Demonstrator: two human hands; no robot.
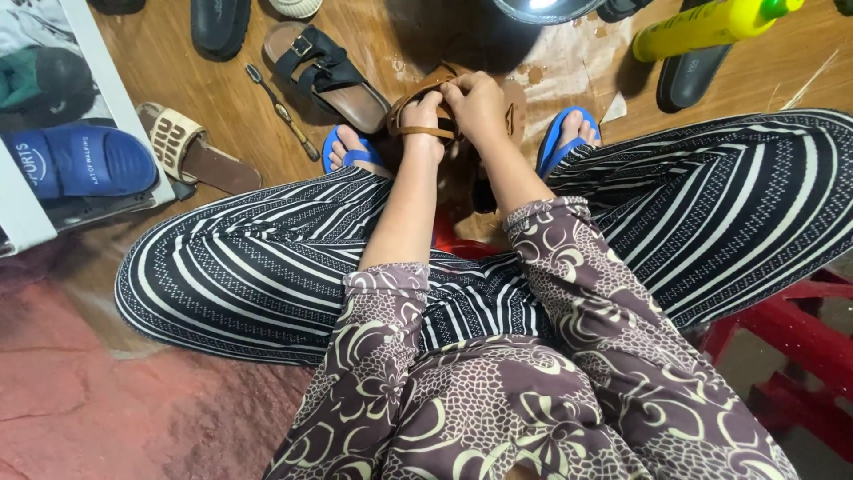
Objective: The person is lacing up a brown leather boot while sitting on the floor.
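The wooden floor [222, 98] is crowded toward its edges with a black-strapped sandal [330, 76], a woven slipper [191, 151] and a yellow bottle [706, 25]. Between the blue-sandalled feet, the brown strappy sandal [462, 111] sits held up off the boards. The left hand [425, 120] curls its fingers around a strap, and the right hand [477, 105] pinches the straps just beside it.

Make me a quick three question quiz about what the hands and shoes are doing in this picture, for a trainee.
1. True or false: both hands are on the brown sandal.
2. Which lies closest to the black sandal on the wooden floor? A) yellow bottle B) thin metal tool C) red stool
3. Fill in: the feet wear ____ flip-flops.

Key:
1. True: the left hand and right hand both grip its straps.
2. B
3. Blue
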